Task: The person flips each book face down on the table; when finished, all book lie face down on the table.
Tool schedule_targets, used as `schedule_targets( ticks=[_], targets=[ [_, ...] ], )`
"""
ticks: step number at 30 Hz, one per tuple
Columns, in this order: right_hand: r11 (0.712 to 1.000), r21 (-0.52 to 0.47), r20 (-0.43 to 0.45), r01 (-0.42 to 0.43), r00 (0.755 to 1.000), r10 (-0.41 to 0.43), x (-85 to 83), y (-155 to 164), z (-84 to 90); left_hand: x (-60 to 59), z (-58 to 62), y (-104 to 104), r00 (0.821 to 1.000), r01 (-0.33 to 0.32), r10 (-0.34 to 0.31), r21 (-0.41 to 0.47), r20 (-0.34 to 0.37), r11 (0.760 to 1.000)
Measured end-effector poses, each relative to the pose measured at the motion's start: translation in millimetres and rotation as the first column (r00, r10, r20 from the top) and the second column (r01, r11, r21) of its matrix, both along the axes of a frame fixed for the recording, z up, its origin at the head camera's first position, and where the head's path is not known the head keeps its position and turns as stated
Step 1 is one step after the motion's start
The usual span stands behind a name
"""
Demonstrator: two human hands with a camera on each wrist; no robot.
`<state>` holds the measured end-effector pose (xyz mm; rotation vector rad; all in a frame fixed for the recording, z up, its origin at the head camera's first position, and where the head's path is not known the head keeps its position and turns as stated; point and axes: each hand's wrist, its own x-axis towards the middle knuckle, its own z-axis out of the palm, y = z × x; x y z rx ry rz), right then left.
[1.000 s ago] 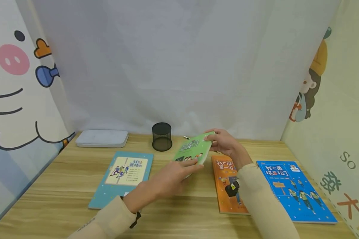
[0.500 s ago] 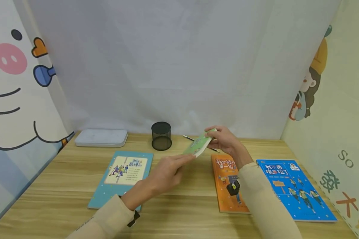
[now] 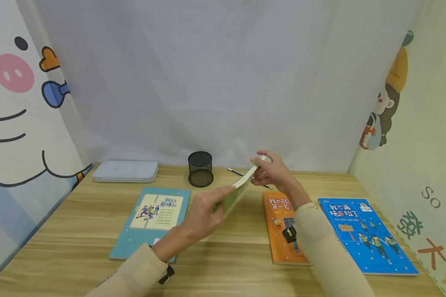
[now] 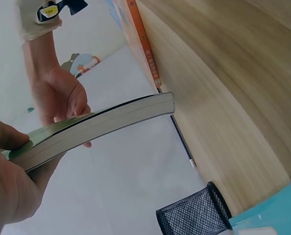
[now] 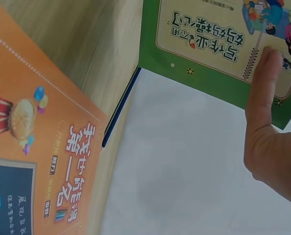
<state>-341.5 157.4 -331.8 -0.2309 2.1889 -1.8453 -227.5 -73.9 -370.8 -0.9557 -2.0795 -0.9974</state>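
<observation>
Above the middle of the table a thin green book [image 3: 235, 198] is held tilted between both hands, its pale page edge facing up in the head view. My left hand [image 3: 204, 212] pinches the near end; the left wrist view shows the thumb on the green cover [image 4: 42, 134] and fingers on the opposite side. At the far end my right hand [image 3: 276, 174] grips a corner. In the right wrist view, one finger lies along the cream and green cover [image 5: 204, 46], which carries a cartoon picture and writing. The right thumb is hidden there.
A teal book [image 3: 134, 239] lies at left, with an orange book [image 3: 276, 243] and a blue book [image 3: 371, 239] at right. At the back stand a black mesh pen holder [image 3: 200, 169] and a pale flat case [image 3: 126, 171]. A pencil [image 3: 235, 171] lies behind the hands.
Both hands have tipped the green book, so its printed cover has turned away from the head view and the page edge now shows on top. The right hand has risen slightly.
</observation>
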Motion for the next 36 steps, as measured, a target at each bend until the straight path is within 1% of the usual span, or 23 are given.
schedule_targets(
  ticks=[3,5,7,11,16,19,23,26,29,33,36],
  targets=[
    [1.000,0.012,-0.033,-0.002,0.999,0.002,0.2,-1.4,-2.7,-1.4,-2.2,-0.3,1.000,0.001,-0.001,0.069,0.006,0.998],
    [1.000,0.017,-0.048,-0.008,0.999,0.009,0.6,-1.5,-4.6,-2.1,-3.4,-0.7,1.000,0.012,-0.014,0.116,0.020,0.993],
    [1.000,0.022,-0.063,-0.020,0.998,0.021,1.1,-1.8,-5.8,-2.0,-3.9,-1.6,0.998,0.032,-0.039,0.161,0.042,0.986],
    [0.999,0.032,-0.075,-0.029,0.997,0.032,2.4,-3.3,-6.6,-1.6,-3.9,-3.0,0.994,0.048,-0.070,0.250,0.078,0.967],
    [0.998,0.065,-0.035,-0.021,0.999,0.024,0.9,-1.9,-11.1,-2.1,-3.8,-3.1,0.993,0.032,-0.067,0.333,0.093,0.942],
    [0.994,0.107,-0.014,-0.034,0.999,0.036,0.1,1.9,-18.4,-1.2,-4.0,-3.4,0.994,0.004,-0.045,0.371,0.101,0.929],
    [0.992,0.117,-0.010,-0.049,0.999,0.050,2.0,7.1,-27.7,2.2,-2.7,-4.1,0.992,-0.015,-0.037,0.412,0.118,0.911],
    [0.993,0.100,-0.007,-0.057,0.998,0.058,3.9,10.1,-32.1,5.0,-0.4,-3.4,0.990,-0.006,-0.057,0.438,0.129,0.899],
    [0.995,0.062,-0.006,-0.075,0.997,0.076,3.9,12.5,-35.7,7.1,1.8,-1.8,0.989,0.006,-0.074,0.461,0.129,0.888],
    [0.994,-0.034,0.004,-0.105,0.994,0.105,4.1,13.2,-40.3,8.8,2.4,-0.3,0.990,0.011,-0.079,0.486,0.119,0.874],
    [0.988,-0.115,0.024,-0.106,0.994,0.109,5.6,10.7,-43.2,10.2,2.2,0.3,0.988,-0.001,-0.078,0.509,0.133,0.861]
  ],
)
